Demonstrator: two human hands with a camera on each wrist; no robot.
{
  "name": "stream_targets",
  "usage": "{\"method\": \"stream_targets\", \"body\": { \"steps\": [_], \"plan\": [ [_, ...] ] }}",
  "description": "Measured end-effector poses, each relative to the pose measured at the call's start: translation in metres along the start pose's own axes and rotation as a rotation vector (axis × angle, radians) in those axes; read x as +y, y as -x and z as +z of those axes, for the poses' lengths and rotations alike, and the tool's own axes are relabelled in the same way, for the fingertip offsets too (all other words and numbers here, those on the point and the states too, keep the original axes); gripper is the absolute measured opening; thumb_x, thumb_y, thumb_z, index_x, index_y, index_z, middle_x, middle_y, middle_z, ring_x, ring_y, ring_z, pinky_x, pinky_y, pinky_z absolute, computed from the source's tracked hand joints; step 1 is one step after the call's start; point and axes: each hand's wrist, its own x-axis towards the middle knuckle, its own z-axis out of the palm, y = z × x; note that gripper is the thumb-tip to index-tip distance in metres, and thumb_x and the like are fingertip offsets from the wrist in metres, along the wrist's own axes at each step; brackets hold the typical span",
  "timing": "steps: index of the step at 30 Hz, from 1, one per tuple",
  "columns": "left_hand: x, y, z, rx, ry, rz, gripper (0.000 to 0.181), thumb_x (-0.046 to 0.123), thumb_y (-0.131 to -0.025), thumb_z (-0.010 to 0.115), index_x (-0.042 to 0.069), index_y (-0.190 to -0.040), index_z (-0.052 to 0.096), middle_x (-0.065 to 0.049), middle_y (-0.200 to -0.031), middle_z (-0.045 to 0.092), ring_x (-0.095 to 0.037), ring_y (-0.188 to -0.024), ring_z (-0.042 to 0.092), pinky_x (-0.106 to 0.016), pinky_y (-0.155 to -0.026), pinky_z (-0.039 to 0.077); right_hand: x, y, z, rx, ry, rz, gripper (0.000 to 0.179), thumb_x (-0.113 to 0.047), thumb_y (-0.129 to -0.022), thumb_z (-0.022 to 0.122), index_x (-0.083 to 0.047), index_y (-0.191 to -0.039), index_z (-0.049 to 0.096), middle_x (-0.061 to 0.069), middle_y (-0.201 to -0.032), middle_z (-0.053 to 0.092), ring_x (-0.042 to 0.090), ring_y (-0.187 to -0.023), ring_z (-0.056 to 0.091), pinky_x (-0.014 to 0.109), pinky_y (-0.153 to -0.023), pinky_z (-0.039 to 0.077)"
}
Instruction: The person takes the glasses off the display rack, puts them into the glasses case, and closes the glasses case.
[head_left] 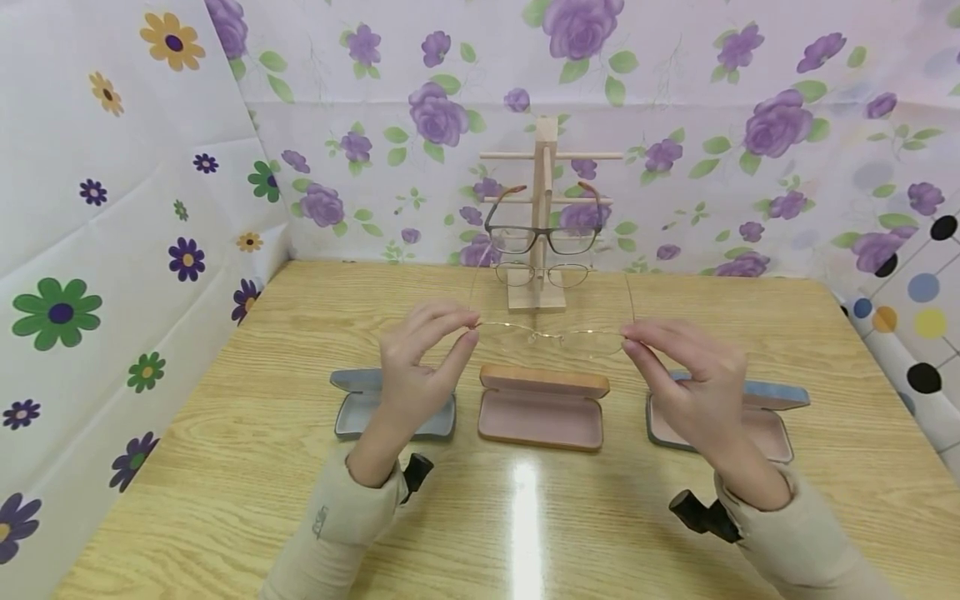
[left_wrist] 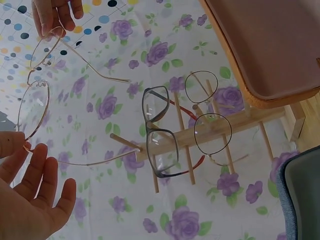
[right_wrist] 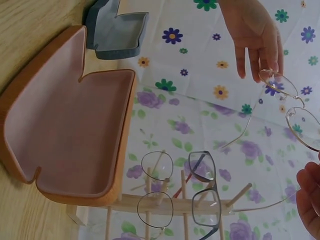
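Observation:
Thin gold-rimmed eyeglasses (head_left: 547, 336) are held up level between both hands, temples unfolded and pointing away toward the rack. My left hand (head_left: 422, 367) pinches the left hinge corner between thumb and fingertips; my right hand (head_left: 693, 379) pinches the right one. Behind them stands a wooden glasses rack (head_left: 547, 175). On its pegs hang dark-framed eyeglasses (head_left: 542, 237) with reddish-brown temple tips and, lower, thin round wire eyeglasses (head_left: 517, 283). In the left wrist view the gold eyeglasses (left_wrist: 48, 90) show both lenses between the two hands.
An orange glasses case (head_left: 542, 446) lies open in the middle of the wooden table (head_left: 247, 500). Open blue-grey cases stand left (head_left: 356, 382) and right (head_left: 776, 395), each partly behind a forearm. Floral cloth (head_left: 360, 50) hangs behind the table.

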Motion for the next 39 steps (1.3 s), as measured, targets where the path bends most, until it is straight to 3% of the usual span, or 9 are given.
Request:
{"method": "stream_targets", "body": {
  "steps": [4,9,16,19,23,29,39],
  "plan": [
    [0.001,0.005,0.0,-0.025,0.011,-0.07,0.029,0.022,-0.087,0.061,-0.006,-0.092,0.066,-0.015,-0.083,0.065,-0.025,-0.081,0.061,-0.031,-0.077,0.049,0.002,0.004,0.002,-0.001,-0.005,-0.007,0.038,-0.031,-0.087,0.062,0.005,-0.078,0.07,0.015,-0.073,0.066,0.004,-0.078,0.062,0.013,-0.074,0.046],
    [0.001,0.009,-0.003,-0.094,0.034,-0.216,0.037,0.005,-0.077,0.068,-0.007,-0.111,0.06,-0.014,-0.084,0.065,-0.024,-0.084,0.061,-0.033,-0.082,0.048,0.005,0.011,0.004,0.004,-0.006,-0.013,0.038,-0.031,-0.087,0.062,0.005,-0.078,0.07,0.015,-0.073,0.067,0.007,-0.077,0.062,0.014,-0.074,0.046],
    [0.002,0.012,-0.004,-0.235,0.049,-0.501,0.063,0.007,-0.075,0.072,-0.005,-0.131,0.044,-0.015,-0.088,0.061,-0.022,-0.085,0.057,-0.033,-0.082,0.048,0.012,0.02,0.008,0.009,0.037,-0.047,0.038,-0.031,-0.088,0.061,0.004,-0.077,0.071,0.013,-0.074,0.067,0.016,-0.07,0.063,0.012,-0.072,0.046],
    [0.003,0.011,-0.003,-0.288,0.063,-0.651,0.07,0.012,-0.077,0.072,-0.003,-0.136,0.037,-0.013,-0.087,0.058,-0.02,-0.083,0.055,-0.032,-0.081,0.048,0.015,0.023,0.01,0.001,0.065,-0.063,0.037,-0.03,-0.089,0.059,0.003,-0.078,0.071,0.012,-0.075,0.067,0.021,-0.067,0.062,0.012,-0.07,0.045],
    [0.0,0.011,-0.003,-0.335,0.102,-0.792,0.075,0.017,-0.078,0.071,0.0,-0.139,0.032,-0.006,-0.081,0.053,-0.017,-0.075,0.051,-0.029,-0.075,0.048,0.019,0.027,0.011,-0.022,0.093,-0.074,0.036,-0.029,-0.09,0.058,0.002,-0.079,0.072,0.011,-0.075,0.068,0.022,-0.064,0.061,0.016,-0.061,0.046],
    [-0.004,0.011,-0.003,-0.381,0.139,-0.896,0.075,0.022,-0.079,0.071,0.005,-0.14,0.032,-0.001,-0.076,0.049,-0.013,-0.071,0.044,-0.022,-0.064,0.041,0.021,0.031,0.013,-0.03,0.091,-0.107,0.036,-0.027,-0.09,0.058,0.003,-0.077,0.071,0.01,-0.075,0.067,0.022,-0.061,0.06,0.02,-0.053,0.044],
    [-0.006,0.011,-0.001,-0.424,0.162,-0.938,0.078,0.022,-0.078,0.073,0.009,-0.142,0.03,-0.001,-0.073,0.047,-0.011,-0.064,0.037,-0.018,-0.056,0.032,0.022,0.033,0.014,-0.024,0.087,-0.127,0.036,-0.027,-0.09,0.059,0.003,-0.075,0.071,0.011,-0.075,0.067,0.023,-0.062,0.061,0.022,-0.055,0.047]
  ]
}}
